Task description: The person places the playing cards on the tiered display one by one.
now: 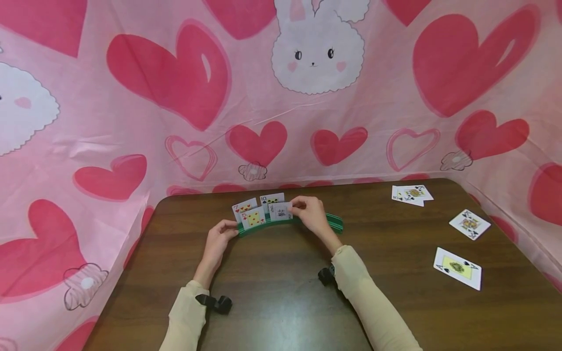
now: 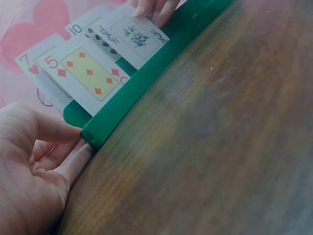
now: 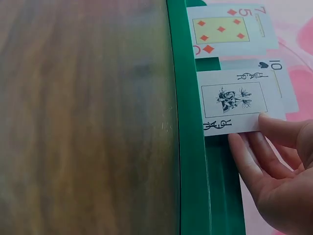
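A curved green card holder [image 1: 334,223] stands near the table's back edge. In its front row are the five of diamonds [image 2: 89,73] and a black-and-white joker [image 3: 234,100]; behind them stand the seven of hearts [image 1: 244,208] and a black ten [image 1: 273,198]. My left hand [image 1: 218,239] pinches the holder's left end between thumb and fingers. My right hand [image 1: 308,212] pinches the joker at its right edge, thumb on its face, the card's lower edge in the holder. The right part of the holder bears no cards.
On the brown table [image 1: 281,292], to the right, lie an ace of spades [image 1: 457,268], a king [image 1: 470,224] and, farther back, an overlapping king and queen [image 1: 411,194]. A pink heart-patterned cloth [image 1: 263,107] hangs behind the table.
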`<state>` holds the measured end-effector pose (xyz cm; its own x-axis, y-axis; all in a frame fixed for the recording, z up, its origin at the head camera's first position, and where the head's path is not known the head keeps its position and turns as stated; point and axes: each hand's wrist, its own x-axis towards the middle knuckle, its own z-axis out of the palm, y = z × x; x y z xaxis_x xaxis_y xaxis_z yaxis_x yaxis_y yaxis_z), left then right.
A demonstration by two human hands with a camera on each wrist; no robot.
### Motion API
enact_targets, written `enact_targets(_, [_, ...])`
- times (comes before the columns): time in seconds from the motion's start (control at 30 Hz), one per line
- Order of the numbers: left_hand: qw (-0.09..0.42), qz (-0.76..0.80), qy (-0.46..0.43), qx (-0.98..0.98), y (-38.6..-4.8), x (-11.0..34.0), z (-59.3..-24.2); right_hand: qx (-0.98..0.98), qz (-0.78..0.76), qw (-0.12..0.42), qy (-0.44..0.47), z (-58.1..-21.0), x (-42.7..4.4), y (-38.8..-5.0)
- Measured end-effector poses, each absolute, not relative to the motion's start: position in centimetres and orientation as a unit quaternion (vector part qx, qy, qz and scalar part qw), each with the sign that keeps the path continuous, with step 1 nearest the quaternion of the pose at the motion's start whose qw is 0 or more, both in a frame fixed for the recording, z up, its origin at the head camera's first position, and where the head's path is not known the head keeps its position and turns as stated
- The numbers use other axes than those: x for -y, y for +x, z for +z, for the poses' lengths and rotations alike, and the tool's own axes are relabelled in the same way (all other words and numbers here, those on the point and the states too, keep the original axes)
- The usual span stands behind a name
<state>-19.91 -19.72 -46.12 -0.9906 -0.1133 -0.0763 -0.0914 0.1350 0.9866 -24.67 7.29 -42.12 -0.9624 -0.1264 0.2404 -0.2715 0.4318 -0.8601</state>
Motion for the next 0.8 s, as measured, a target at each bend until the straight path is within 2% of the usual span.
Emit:
enact_targets(0.33, [0.013,-0.65,0.063,0.757,-19.9,19.8,-46.1,0.847,0.518,0.059,0.109,-42.4,-7.0,-24.8])
enact_targets(0.5, [0.016,-0.651,0.065,0.756,-19.9,19.9,-46.1,0.841,0.523,0.071,0.123,-42.0,-7.2,-24.9])
enact_targets(0.8, [0.016,-0.647,0.064,0.759,-19.9,19.7,-46.0,0.838,0.516,0.122,0.126,-40.4,-12.3,-25.0])
